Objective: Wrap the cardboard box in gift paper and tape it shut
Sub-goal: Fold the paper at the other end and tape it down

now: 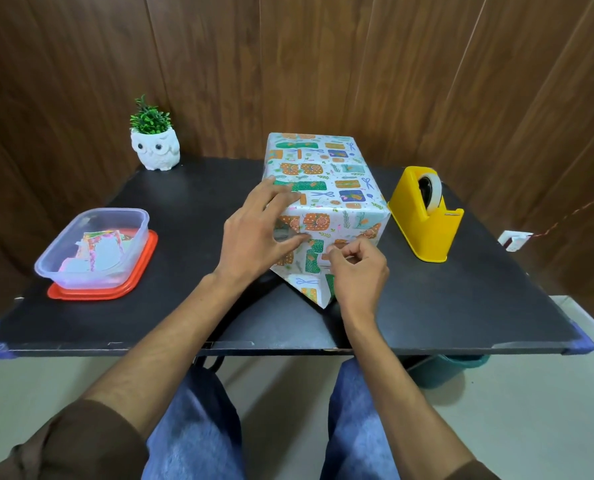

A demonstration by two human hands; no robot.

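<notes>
The box, covered in white gift paper printed with orange, green and blue presents, stands in the middle of the black table. My left hand lies with spread fingers on its near left corner, pressing the folded paper down. A pointed paper flap hangs from the near end onto the table. My right hand has curled fingers at the near face just above that flap, pinching what looks like a small clear piece of tape against the paper. A yellow tape dispenser stands just right of the box.
A clear plastic tub with paper scraps sits on a red lid at the left. A white owl pot with a green plant stands at the back left. A wooden wall is behind. A teal bin is under the table's right side.
</notes>
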